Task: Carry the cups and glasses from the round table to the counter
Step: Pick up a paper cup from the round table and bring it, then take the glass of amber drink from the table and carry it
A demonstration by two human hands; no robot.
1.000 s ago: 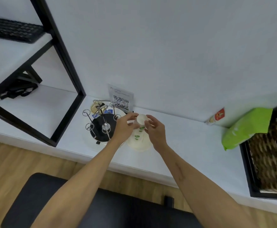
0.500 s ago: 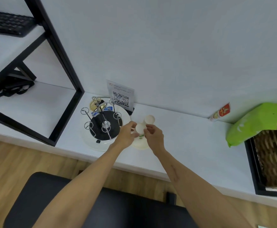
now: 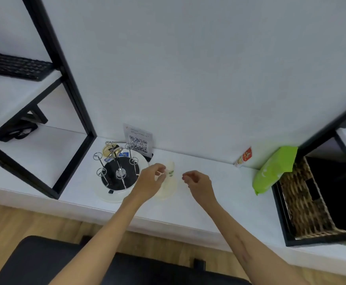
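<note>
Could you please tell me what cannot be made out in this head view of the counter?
- White cup: motion-blurred and partly behind the left hand; its shape and whether it stands are unclear.
- Right hand: fingers curled; anything held is too small to tell.
- QR card: print too small.
- Wicker basket: cut off by the right edge.

Bare counter (image 3: 215, 182) between cup (image 3: 169, 182) and green pouch (image 3: 274, 169)

Readable markings: a QR code, beneath small print too blurred to read, on the white card (image 3: 138, 140) standing against the wall behind the cup rack (image 3: 118, 171). To the right of the card, a red-and-white packet (image 3: 244, 157) carries illegible lettering.
</note>
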